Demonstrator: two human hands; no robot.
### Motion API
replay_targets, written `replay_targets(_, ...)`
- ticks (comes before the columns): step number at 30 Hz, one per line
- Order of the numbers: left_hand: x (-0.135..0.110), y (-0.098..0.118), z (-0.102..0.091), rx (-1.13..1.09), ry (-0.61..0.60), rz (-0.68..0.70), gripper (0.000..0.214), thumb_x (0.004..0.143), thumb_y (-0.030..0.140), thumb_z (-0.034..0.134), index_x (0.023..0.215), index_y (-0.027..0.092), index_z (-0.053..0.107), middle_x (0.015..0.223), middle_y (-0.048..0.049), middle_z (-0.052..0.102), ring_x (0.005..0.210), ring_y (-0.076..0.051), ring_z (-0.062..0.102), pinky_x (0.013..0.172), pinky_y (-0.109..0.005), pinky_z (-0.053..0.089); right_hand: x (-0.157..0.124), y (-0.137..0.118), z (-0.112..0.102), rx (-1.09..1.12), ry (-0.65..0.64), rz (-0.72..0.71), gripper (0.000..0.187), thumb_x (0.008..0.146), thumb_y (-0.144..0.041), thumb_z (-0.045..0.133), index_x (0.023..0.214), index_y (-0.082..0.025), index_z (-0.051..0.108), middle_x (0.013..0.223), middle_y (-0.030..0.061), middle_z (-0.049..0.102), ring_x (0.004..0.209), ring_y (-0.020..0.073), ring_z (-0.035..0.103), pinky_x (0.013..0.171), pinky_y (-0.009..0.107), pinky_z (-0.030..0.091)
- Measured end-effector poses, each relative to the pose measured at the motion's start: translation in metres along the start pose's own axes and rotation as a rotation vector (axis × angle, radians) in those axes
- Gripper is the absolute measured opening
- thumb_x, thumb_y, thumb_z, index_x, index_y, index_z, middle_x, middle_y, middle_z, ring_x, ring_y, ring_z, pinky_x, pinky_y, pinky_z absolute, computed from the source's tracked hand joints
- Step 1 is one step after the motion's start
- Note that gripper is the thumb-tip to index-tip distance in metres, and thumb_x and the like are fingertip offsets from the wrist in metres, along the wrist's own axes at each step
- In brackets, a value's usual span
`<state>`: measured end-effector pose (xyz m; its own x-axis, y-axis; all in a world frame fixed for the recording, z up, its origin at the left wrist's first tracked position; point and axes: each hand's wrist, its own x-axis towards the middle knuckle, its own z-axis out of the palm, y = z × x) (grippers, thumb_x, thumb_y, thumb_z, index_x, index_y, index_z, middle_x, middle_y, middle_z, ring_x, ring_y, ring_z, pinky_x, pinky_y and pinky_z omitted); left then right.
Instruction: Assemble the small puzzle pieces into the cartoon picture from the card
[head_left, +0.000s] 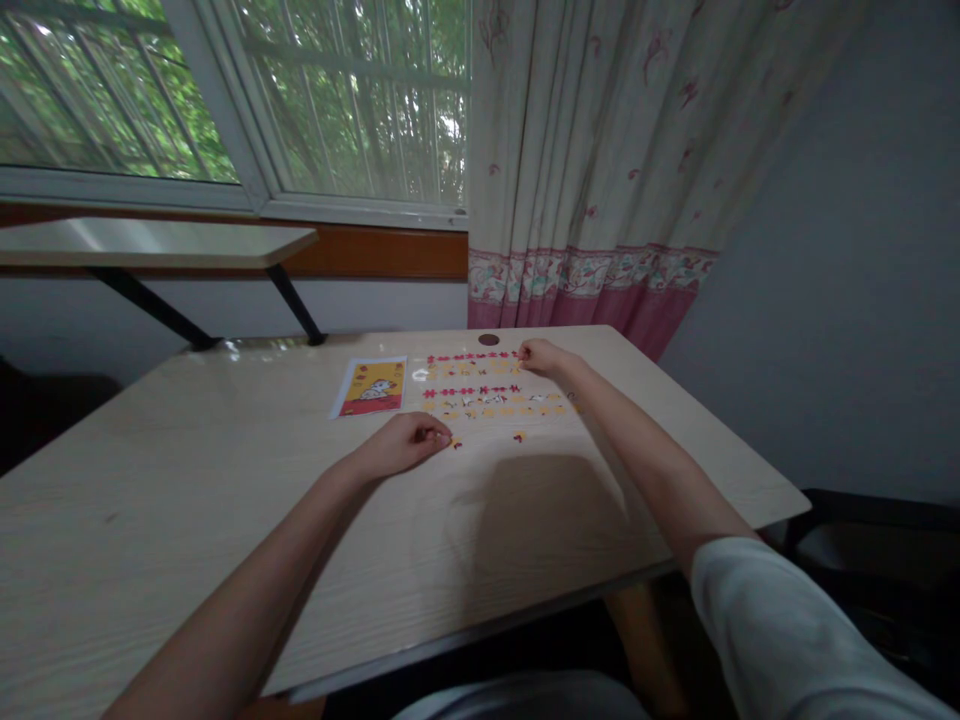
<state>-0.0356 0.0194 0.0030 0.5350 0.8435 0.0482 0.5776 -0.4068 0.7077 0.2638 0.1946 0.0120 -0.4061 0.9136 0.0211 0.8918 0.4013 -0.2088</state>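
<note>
My left hand [409, 442] rests low over the table with its fingers pinched together. Their tips touch a small yellow and dark red puzzle piece [457, 444]. Farther back, my right hand [546, 357] is closed in a pinch at the right end of the back rows, its tips on a small puzzle piece that the fingers mostly hide. Rows of red puzzle pieces [461, 391] and yellow puzzle pieces [487, 411] lie spread between and beyond the hands. One loose yellow and dark piece [519, 437] lies nearer to me, apart from the rows.
Left of the rows lies a picture sheet [373, 388] with a spotted dog on yellow and red. A round dark cable cover [489, 340] sits at the table's back edge. A raised shelf [157, 243] stands at back left; a curtain [585, 160] hangs behind the table [225, 480].
</note>
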Motion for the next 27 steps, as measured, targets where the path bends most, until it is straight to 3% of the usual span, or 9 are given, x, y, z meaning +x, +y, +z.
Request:
replay_targets(9,-0.001,0.002,0.000,0.003,0.022,0.005,0.031,0.079,0.037,0.053,0.087,0.011,0.068,0.078,-0.0071,0.067,0.067,-0.015,0.057,0.061,-0.025,0.042,-0.031,-0.022,-0.007,0.187,0.141,-0.091,0.028,0.078,-0.017,0.053,0.104,-0.011,0.062,0.082,0.0039,0.064,0.068,0.0097,0.050,0.062,0.020,0.036)
replay_targets(13,0.000,0.010,0.003,0.050,0.120,-0.021,0.032,0.081,0.037,0.050,0.084,0.011,0.068,0.072,-0.0063,0.065,0.060,-0.014,0.051,0.054,-0.024,0.038,-0.066,-0.043,-0.010,0.476,0.259,-0.200,0.023,0.076,-0.023,0.057,0.095,-0.013,0.065,0.078,0.0026,0.062,0.066,0.0099,0.049,0.064,0.022,0.037)
replay_targets(16,0.002,0.023,0.009,-0.010,0.160,-0.018,0.031,0.081,0.035,0.050,0.083,0.010,0.068,0.073,-0.0063,0.065,0.059,-0.013,0.050,0.053,-0.023,0.036,-0.096,-0.062,-0.004,0.745,0.267,-0.258,0.019,0.072,-0.030,0.063,0.083,-0.013,0.064,0.078,0.0029,0.063,0.068,0.0105,0.052,0.066,0.024,0.041)
replay_targets(22,0.003,0.047,0.031,-0.133,0.269,0.009,0.029,0.079,0.037,0.055,0.084,0.013,0.070,0.066,-0.0033,0.062,0.053,-0.010,0.043,0.050,-0.023,0.032,-0.132,-0.100,0.023,1.231,0.181,-0.113,0.034,0.061,-0.045,0.073,0.075,-0.016,0.062,0.069,-0.0005,0.060,0.059,0.0088,0.051,0.057,0.023,0.043)
replay_targets(27,0.005,0.052,0.041,-0.207,0.368,0.026,0.027,0.076,0.039,0.059,0.078,0.014,0.069,0.064,-0.0025,0.059,0.054,-0.010,0.042,0.051,-0.023,0.033,-0.137,-0.121,0.036,1.351,0.151,-0.034,0.034,0.055,-0.044,0.077,0.068,-0.017,0.061,0.057,-0.0047,0.054,0.051,0.0061,0.044,0.050,0.021,0.037)
